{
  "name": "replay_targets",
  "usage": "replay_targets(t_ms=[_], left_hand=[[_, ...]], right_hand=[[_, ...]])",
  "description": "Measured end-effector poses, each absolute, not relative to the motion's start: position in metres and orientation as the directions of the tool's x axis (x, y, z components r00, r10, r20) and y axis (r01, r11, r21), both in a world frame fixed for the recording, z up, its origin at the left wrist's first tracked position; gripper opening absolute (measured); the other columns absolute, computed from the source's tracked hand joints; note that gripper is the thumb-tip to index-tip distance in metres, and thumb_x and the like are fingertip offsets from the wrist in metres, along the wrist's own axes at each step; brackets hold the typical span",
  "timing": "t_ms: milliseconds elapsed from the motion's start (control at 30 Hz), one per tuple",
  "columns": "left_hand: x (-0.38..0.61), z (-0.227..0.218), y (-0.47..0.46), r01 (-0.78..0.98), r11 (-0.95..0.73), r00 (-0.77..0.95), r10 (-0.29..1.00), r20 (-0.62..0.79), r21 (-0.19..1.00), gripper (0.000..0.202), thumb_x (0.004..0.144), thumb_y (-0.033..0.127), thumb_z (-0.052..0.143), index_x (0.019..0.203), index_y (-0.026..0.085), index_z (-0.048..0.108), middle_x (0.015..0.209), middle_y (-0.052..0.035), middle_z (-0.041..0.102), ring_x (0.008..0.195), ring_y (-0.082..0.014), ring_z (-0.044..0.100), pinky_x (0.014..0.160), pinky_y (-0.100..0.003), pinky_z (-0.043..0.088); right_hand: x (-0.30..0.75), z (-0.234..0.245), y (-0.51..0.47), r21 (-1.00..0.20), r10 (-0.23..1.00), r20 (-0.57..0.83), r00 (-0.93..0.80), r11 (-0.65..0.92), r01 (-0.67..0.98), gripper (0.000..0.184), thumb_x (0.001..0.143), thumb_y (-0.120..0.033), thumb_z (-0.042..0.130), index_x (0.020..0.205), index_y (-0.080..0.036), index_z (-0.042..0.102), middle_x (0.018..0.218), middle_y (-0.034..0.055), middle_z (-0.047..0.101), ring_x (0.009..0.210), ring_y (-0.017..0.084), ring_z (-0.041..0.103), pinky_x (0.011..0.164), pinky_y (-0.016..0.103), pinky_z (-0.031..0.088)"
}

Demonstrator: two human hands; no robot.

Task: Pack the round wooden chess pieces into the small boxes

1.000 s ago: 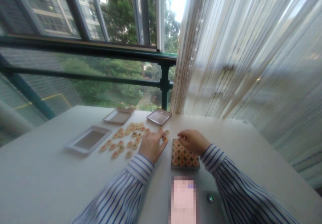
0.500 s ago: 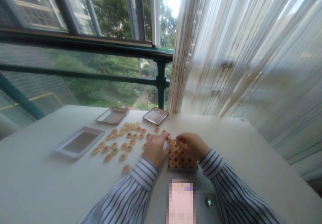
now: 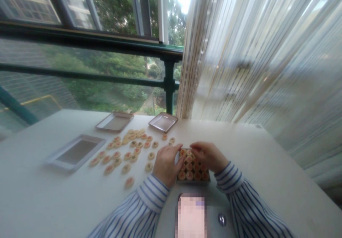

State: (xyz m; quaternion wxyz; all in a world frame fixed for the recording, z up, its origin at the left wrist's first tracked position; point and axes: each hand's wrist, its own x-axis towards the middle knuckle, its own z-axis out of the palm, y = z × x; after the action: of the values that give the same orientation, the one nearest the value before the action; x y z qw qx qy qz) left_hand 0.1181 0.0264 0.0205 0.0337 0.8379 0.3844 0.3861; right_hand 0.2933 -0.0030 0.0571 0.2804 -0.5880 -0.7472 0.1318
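A: White tabletop (image 3: 256, 166), railing (image 3: 169, 84) beyond. Change?
B: Left hand (image 3: 166, 164) has moved from loose discs (image 3: 129, 182) to the filled tray's (image 3: 192, 182) far-left corner; right hand (image 3: 213, 156) opposite. Work now centres on its seated discs (image 3: 189, 166).
A: Fingers?
B: Bent; grip cannot be determined.

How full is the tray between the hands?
Tray mostly full: rows of round pieces fill its near part. Left hand and right hand partly cover the far end; cannot tell if gaps remain.

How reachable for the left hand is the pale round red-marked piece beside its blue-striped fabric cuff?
Probably yes, reachable: nothing covers the piece, though the left hand may need to draw back.
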Motion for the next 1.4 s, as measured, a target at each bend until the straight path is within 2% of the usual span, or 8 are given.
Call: replay_targets(t_ms=[400, 700, 1167, 1400], left_hand=[[0.121, 0.01, 0.02, 0.596, -0.74, 0.401, 0.612, 0.681, 0.313, 0.03, 0.075, 0.028, 0.055, 0.103, 0.016, 0.053, 0.088, -0.0069, 0.064, 0.085, -0.0214, 0.057, 0.081, -0.039, 0.041], [0.12, 0.01, 0.016, 0.567, -0.776, 0.383, 0.545, 0.746, 0.276, 0.029, 0.073, 0.024, 0.057, 0.1, 0.016, 0.053, 0.086, -0.0056, 0.065, 0.082, -0.0196, 0.057, 0.08, -0.038, 0.042], [0.119, 0.005, 0.013, 0.531, -0.782, 0.379, 0.563, 0.735, 0.325, 0.03, 0.073, 0.028, 0.057, 0.1, 0.016, 0.055, 0.088, -0.0071, 0.064, 0.084, -0.0214, 0.057, 0.075, -0.037, 0.044], [0.117, 0.007, 0.013, 0.484, -0.778, 0.338, 0.588, 0.735, 0.4, 0.021, 0.077, 0.022, 0.054, 0.096, 0.018, 0.058, 0.088, -0.006, 0.066, 0.083, -0.0187, 0.059, 0.075, -0.034, 0.046]], right_hand=[[0.288, 0.057, -0.007, -0.584, 0.959, 0.21, -0.188, 0.278, 0.763, 0.022, 0.079, -0.028, 0.048, 0.088, -0.018, 0.066, 0.077, 0.0034, 0.068, 0.069, 0.013, 0.06, 0.066, 0.023, 0.043], [0.282, 0.055, -0.006, -0.693, 0.961, 0.172, -0.215, 0.274, 0.667, 0.022, 0.078, -0.026, 0.051, 0.092, -0.018, 0.066, 0.082, 0.004, 0.069, 0.072, 0.014, 0.06, 0.066, 0.023, 0.044], [0.286, 0.058, -0.007, -0.701, 0.961, 0.191, -0.201, 0.277, 0.657, 0.02, 0.075, -0.022, 0.053, 0.088, -0.018, 0.067, 0.078, 0.0022, 0.069, 0.07, 0.012, 0.061, 0.065, 0.021, 0.044], [0.289, 0.062, -0.007, -0.674, 0.951, 0.229, -0.21, 0.31, 0.671, 0.019, 0.076, -0.022, 0.053, 0.087, -0.018, 0.066, 0.075, 0.0017, 0.068, 0.066, 0.011, 0.059, 0.062, 0.021, 0.044]])
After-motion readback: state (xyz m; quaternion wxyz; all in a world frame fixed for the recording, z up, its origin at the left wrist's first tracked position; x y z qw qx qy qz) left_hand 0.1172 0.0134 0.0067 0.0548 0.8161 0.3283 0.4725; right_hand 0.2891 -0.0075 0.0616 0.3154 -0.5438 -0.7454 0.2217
